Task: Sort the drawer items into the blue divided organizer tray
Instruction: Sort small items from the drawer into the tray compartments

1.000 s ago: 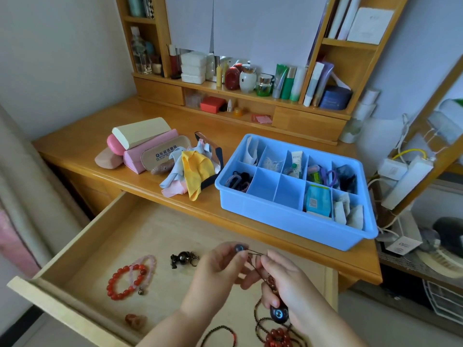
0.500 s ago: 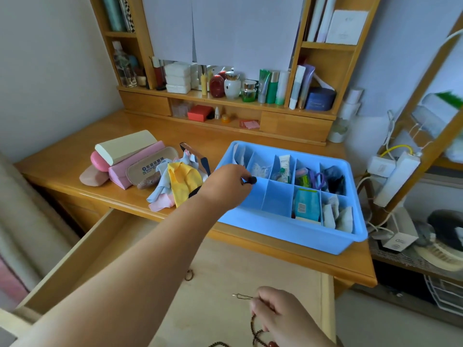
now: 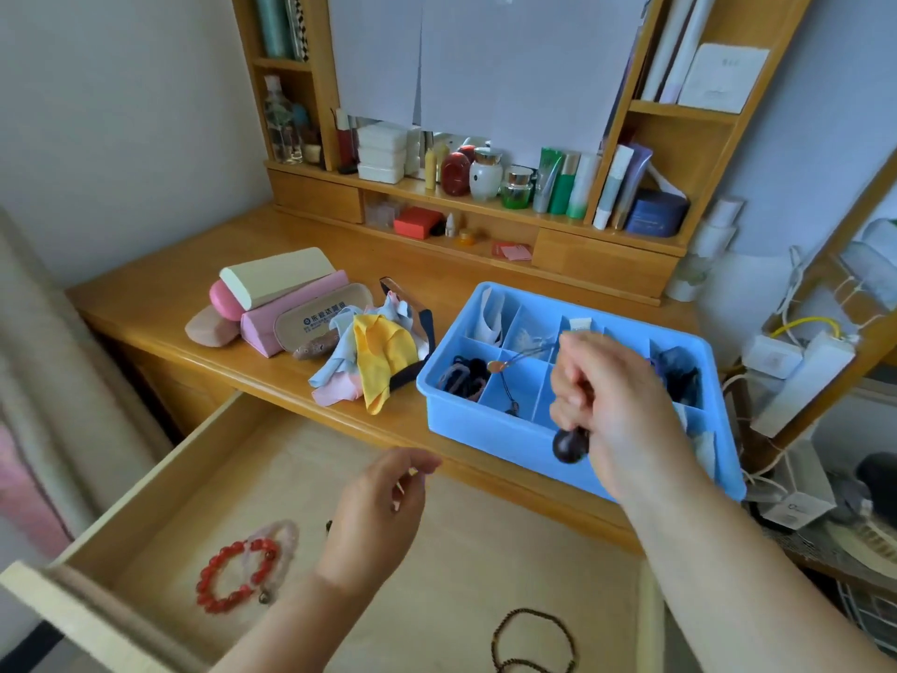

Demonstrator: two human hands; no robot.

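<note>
The blue divided tray (image 3: 485,437) stands on the desk, right of centre, with several compartments part filled; dark hair ties (image 3: 463,374) lie in its front left one. My right hand (image 3: 616,405) hovers over the tray's front middle, shut on a corded necklace with a dark round pendant (image 3: 570,446); its cord (image 3: 507,381) loops down into a compartment. My left hand (image 3: 383,507) hangs over the open wooden drawer (image 3: 485,551), fingers loosely curled, holding nothing. In the drawer lie a red bead bracelet (image 3: 228,580), a pale pink bracelet (image 3: 284,529) and a brown bead strand (image 3: 534,638).
Glasses cases (image 3: 281,293) and a heap of coloured cloths (image 3: 373,357) sit on the desk left of the tray. Bottles and jars (image 3: 485,177) line the shelf behind. A white power strip (image 3: 801,376) and cables hang at the right.
My left hand has drawn back from the tray to above the drawer. My right hand has risen from the drawer to over the tray, carrying the corded necklace.
</note>
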